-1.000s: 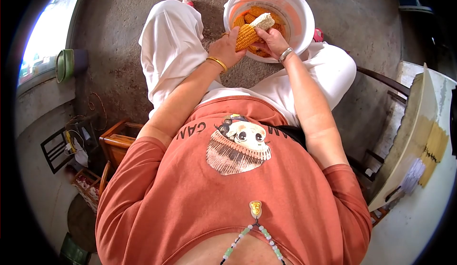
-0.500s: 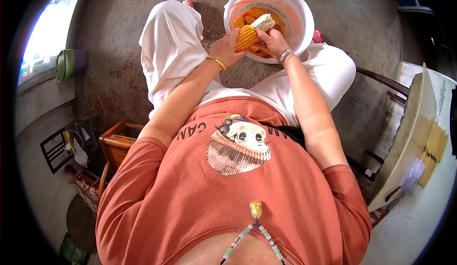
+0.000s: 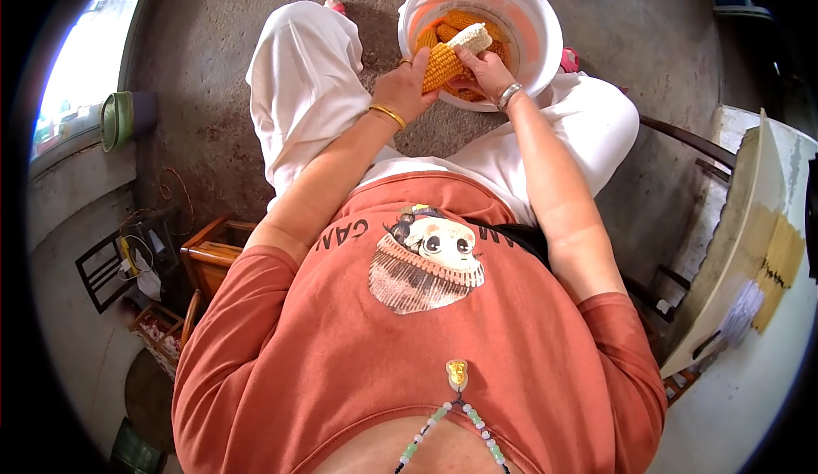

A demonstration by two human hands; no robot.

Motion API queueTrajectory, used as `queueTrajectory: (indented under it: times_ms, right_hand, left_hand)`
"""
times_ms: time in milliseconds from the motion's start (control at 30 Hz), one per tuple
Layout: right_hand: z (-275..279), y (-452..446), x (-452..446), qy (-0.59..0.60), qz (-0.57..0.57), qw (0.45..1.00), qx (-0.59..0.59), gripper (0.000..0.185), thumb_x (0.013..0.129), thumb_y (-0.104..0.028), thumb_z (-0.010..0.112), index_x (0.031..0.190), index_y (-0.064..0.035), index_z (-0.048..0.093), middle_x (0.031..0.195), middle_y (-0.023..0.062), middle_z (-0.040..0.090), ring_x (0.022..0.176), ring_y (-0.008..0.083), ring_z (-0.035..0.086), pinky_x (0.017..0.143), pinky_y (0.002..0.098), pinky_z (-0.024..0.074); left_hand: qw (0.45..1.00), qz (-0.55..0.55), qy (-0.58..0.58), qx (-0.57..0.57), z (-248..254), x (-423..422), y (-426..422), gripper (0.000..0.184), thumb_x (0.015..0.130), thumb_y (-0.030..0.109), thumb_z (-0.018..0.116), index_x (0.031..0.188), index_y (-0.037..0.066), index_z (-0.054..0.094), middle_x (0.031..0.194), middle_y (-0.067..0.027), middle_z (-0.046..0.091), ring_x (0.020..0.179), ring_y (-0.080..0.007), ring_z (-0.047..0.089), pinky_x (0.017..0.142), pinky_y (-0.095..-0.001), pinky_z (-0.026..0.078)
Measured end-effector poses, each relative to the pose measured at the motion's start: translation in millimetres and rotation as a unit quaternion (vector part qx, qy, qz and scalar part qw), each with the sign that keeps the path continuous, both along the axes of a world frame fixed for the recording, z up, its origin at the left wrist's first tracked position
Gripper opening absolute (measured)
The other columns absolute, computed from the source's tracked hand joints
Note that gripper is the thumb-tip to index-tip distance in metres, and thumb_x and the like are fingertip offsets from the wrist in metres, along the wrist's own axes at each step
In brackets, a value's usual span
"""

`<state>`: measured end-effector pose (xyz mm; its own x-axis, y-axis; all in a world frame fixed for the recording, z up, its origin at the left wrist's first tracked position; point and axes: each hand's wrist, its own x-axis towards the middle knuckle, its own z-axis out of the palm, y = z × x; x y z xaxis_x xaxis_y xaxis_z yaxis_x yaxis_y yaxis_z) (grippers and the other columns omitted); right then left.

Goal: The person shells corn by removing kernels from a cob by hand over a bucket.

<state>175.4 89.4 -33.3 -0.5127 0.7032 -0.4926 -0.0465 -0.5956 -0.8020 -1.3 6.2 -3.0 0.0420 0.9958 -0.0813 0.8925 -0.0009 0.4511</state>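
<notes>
An ear of corn (image 3: 442,67) is held over the near rim of a white bucket (image 3: 545,40). Its upper end is a bare pale cob, while yellow kernels cover the lower part. My left hand (image 3: 403,91) is wrapped round the kernel-covered end. On the other side, my right hand (image 3: 489,76) grips the ear, its thumb at the border between bare cob and kernels. Several more yellow ears (image 3: 460,21) lie inside the bucket, partly hidden by my hands and the held ear.
The bucket stands on a concrete floor (image 3: 221,65) between my knees. A wooden chair-like piece (image 3: 213,257) is at the left. On the right are a dark curved rail (image 3: 690,139) and a pale board (image 3: 724,244) standing on edge. A green container (image 3: 117,122) sits by the window.
My right thumb has shifted up along the ear toward the bare cob. The ear stays in both hands, nearly in place. The view has moved slightly.
</notes>
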Motion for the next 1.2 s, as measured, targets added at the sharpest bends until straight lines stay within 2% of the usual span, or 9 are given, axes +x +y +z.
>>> queueTrajectory:
  times_ms: [300, 500, 700, 800, 900, 1000, 1033, 1133, 1200]
  right_hand:
    - [-4.7, -1.0, 3.3, -0.001, 0.0, 0.997, 0.072, 0.051, 0.087, -0.038, 0.062, 0.112, 0.0063, 0.053, 0.106, 0.0136, 0.061, 0.09, 0.0245, 0.065, 0.074, 0.0365, 0.0595]
    - [17.1, -2.3, 8.2, -0.031, 0.017, 0.999, 0.02, 0.05, 0.088, -0.039, 0.061, 0.11, 0.0051, 0.055, 0.1, 0.0131, 0.064, 0.084, 0.0193, 0.066, 0.075, 0.034, 0.0581]
    - [12.9, -2.4, 10.8, -0.117, 0.009, 0.975, 0.19, 0.035, 0.087, -0.033, 0.064, 0.099, -0.0002, 0.063, 0.093, 0.0093, 0.068, 0.081, 0.015, 0.066, 0.07, 0.0307, 0.0543]
    - [3.5, -1.2, 9.3, -0.211, -0.006, 0.918, 0.337, 0.027, 0.081, -0.031, 0.068, 0.087, -0.0051, 0.066, 0.084, 0.0081, 0.068, 0.072, 0.0174, 0.065, 0.065, 0.0319, 0.0505]
    - [24.8, -2.3, 9.8, -0.364, -0.031, 0.658, 0.658, 0.021, 0.074, -0.03, 0.069, 0.078, -0.0105, 0.066, 0.071, 0.0079, 0.064, 0.062, 0.023, 0.06, 0.06, 0.0374, 0.0467]
    - [46.2, -4.0, 8.5, -0.44, 0.023, 0.613, 0.656, 0.013, 0.069, -0.023, 0.072, 0.08, -0.0202, 0.065, 0.085, -0.0042, 0.064, 0.085, 0.0197, 0.058, 0.082, 0.0362, 0.0378]
    - [45.4, -5.4, 7.7, -0.461, 0.048, 0.611, 0.642, 0.012, 0.071, -0.022, 0.071, 0.081, -0.0205, 0.066, 0.087, -0.0045, 0.064, 0.088, 0.0169, 0.058, 0.083, 0.0343, 0.0386]
    - [46.4, -4.6, 2.5, -0.36, -0.015, 0.598, 0.715, 0.006, 0.074, -0.019, 0.068, 0.08, -0.0163, 0.067, 0.081, 0.0028, 0.063, 0.078, 0.0236, 0.06, 0.064, 0.0381, 0.0466]
    - [43.4, -3.8, 2.1, -0.331, -0.005, 0.623, 0.709, 0.009, 0.075, -0.014, 0.067, 0.083, -0.0155, 0.067, 0.083, 0.0032, 0.063, 0.079, 0.0237, 0.061, 0.064, 0.0373, 0.0489]
  left_hand:
    - [0.999, 0.005, -0.031, -0.012, -6.4, -2.6, 1.3, 0.071, 0.075, 0.036, 0.068, 0.133, 0.012, 0.035, 0.109, -0.0187, 0.06, 0.095, -0.0356, 0.061, 0.076, -0.0439, 0.051]
    - [0.997, 0.036, -0.069, -0.025, -1.3, -1.6, 1.3, 0.07, 0.075, 0.036, 0.069, 0.132, 0.011, 0.037, 0.111, -0.0196, 0.06, 0.098, -0.0357, 0.06, 0.08, -0.043, 0.05]
    - [0.994, 0.043, -0.098, -0.014, -4.5, -1.6, 1.9, 0.07, 0.075, 0.036, 0.068, 0.132, 0.012, 0.037, 0.11, -0.02, 0.06, 0.098, -0.0358, 0.06, 0.081, -0.0428, 0.049]
    - [0.994, 0.05, -0.096, -0.013, -2.7, -0.5, 1.6, 0.069, 0.076, 0.037, 0.068, 0.132, 0.011, 0.038, 0.11, -0.0198, 0.06, 0.098, -0.036, 0.06, 0.08, -0.0431, 0.049]
    - [0.995, 0.057, -0.085, -0.005, -4.2, -0.5, 1.2, 0.069, 0.076, 0.039, 0.067, 0.132, 0.011, 0.037, 0.11, -0.0193, 0.06, 0.097, -0.0363, 0.06, 0.08, -0.0436, 0.049]
    - [0.996, 0.058, -0.071, -0.003, -3.4, 1.8, 1.1, 0.07, 0.077, 0.04, 0.066, 0.132, 0.009, 0.036, 0.111, -0.0196, 0.059, 0.096, -0.0364, 0.06, 0.078, -0.0439, 0.05]
    - [0.997, 0.05, -0.063, 0.003, -3.8, 0.8, 1.8, 0.07, 0.077, 0.041, 0.066, 0.13, 0.008, 0.036, 0.111, -0.0204, 0.058, 0.096, -0.0364, 0.061, 0.077, -0.044, 0.05]
    - [0.997, 0.05, -0.052, -0.016, 1.0, 0.4, 3.1, 0.071, 0.077, 0.04, 0.066, 0.133, 0.009, 0.035, 0.114, -0.0197, 0.058, 0.096, -0.036, 0.061, 0.078, -0.0443, 0.05]
    - [0.997, 0.049, -0.045, -0.03, 2.5, -0.3, 2.8, 0.071, 0.077, 0.04, 0.066, 0.134, 0.011, 0.035, 0.114, -0.019, 0.058, 0.097, -0.0357, 0.061, 0.078, -0.0445, 0.05]
